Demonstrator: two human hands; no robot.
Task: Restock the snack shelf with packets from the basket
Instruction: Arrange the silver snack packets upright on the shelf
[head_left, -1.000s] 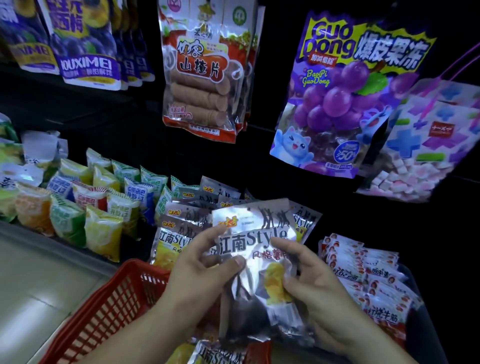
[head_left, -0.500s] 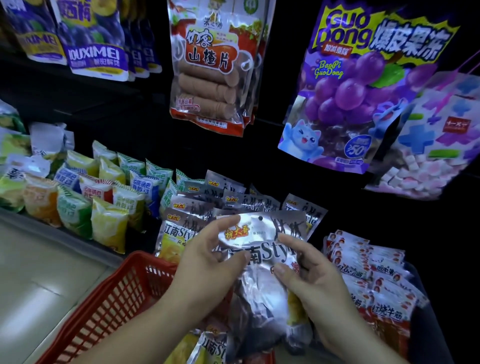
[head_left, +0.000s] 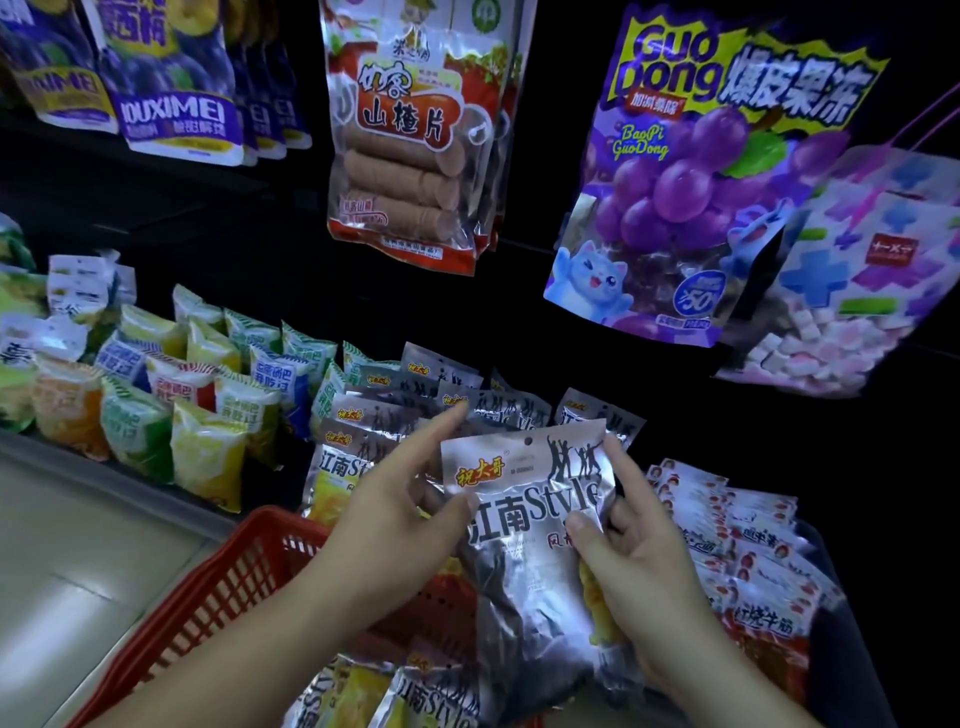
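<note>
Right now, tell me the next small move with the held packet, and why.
Probably ease the silver Style packet forward onto the row of matching silver packets. The left hand and right hand pinch it above the red basket, just in front of that row.

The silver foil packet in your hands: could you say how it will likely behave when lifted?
Probably floppy: the silver foil packet creases and sags below the left hand and right hand. Likely slippery, given its glossy film.

One head-worn wide-angle view looks forward and down, close above the basket (head_left: 249, 551), facing the shelf (head_left: 197, 208).
</note>
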